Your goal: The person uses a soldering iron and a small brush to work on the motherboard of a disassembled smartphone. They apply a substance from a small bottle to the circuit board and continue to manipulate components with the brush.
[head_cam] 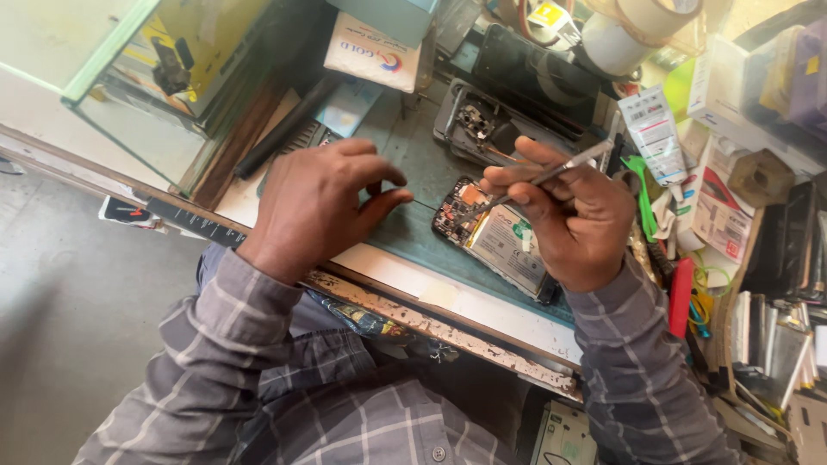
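An opened phone [495,238] lies on a green work mat [413,172] with its back off, showing the battery and circuit board. My right hand [573,215] holds metal tweezers [551,175], their tips pointing down-left at the phone's upper board. My left hand [323,202] hovers over the mat just left of the phone, thumb and forefinger pinched together; whether something tiny is between them cannot be made out. Both forearms wear grey checked sleeves.
A second opened phone frame [482,129] lies behind the first. Boxes [372,52], tape rolls [637,26], a white tube [655,129], green and red tools [680,293] and stacked parts crowd the right side. A glass case [155,77] stands at the back left.
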